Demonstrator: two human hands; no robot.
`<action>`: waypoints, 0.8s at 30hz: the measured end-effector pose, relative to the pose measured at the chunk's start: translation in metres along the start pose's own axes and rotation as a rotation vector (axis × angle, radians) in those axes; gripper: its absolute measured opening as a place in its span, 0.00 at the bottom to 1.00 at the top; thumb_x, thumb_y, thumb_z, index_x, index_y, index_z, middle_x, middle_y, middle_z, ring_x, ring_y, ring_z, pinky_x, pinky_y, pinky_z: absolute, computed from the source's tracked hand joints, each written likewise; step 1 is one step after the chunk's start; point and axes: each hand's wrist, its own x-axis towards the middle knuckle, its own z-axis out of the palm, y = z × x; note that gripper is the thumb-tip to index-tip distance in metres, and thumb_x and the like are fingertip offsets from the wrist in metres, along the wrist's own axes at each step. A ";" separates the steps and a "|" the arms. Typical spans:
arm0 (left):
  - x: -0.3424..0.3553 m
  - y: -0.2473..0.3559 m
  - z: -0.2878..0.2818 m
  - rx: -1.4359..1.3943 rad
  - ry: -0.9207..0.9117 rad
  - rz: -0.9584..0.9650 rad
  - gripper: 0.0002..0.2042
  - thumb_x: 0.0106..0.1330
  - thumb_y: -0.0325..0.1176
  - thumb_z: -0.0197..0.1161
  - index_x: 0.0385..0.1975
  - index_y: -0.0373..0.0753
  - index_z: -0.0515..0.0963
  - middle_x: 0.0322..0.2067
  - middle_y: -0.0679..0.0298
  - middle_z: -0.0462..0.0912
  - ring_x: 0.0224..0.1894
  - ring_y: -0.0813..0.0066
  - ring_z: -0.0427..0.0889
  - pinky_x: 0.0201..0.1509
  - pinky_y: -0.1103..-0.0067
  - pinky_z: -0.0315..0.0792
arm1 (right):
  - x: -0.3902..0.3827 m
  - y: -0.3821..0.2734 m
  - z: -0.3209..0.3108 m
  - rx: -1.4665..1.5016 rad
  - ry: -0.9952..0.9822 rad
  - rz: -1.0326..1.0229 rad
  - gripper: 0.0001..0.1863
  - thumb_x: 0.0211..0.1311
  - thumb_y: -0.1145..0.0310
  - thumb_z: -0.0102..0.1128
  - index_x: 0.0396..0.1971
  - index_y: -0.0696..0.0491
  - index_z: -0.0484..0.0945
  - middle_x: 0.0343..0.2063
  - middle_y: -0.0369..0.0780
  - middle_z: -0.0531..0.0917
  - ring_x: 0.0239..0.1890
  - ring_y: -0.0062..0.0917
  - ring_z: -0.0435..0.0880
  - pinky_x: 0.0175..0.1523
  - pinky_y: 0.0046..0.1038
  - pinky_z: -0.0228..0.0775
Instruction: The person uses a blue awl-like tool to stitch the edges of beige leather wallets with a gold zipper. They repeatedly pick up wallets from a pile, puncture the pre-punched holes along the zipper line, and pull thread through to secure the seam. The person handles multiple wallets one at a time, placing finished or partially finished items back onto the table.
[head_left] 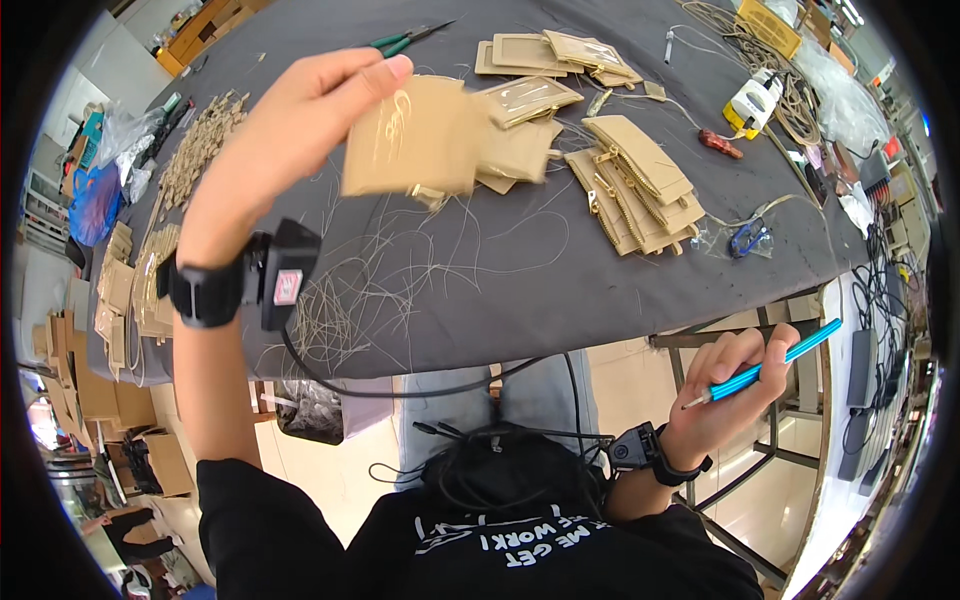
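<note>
My left hand is raised over the table and pinches the upper left edge of a flat tan card holder. This card holder bears a gold mark and is slightly blurred. A pile of similar tan card holders with clear windows lies just beyond and to its right. In front of the table edge, at the right, my right hand is closed round a slim bright blue pen-shaped tool. The tool's fine tip points down to the left, and it touches nothing.
Tan zippered pieces are stacked right of centre on the dark table. Loose threads tangle near its front edge. Green-handled snips, a red-handled tool and blue snips lie about. A cable runs from my left wrist.
</note>
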 end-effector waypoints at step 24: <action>-0.080 0.007 -0.025 0.627 0.514 0.596 0.06 0.58 0.32 0.59 0.27 0.36 0.76 0.31 0.66 0.67 0.29 0.80 0.66 0.32 0.85 0.62 | -0.007 0.001 0.002 -0.015 -0.013 -0.010 0.11 0.62 0.60 0.40 0.27 0.51 0.55 0.04 0.36 0.63 0.01 0.16 0.49 0.03 0.17 0.44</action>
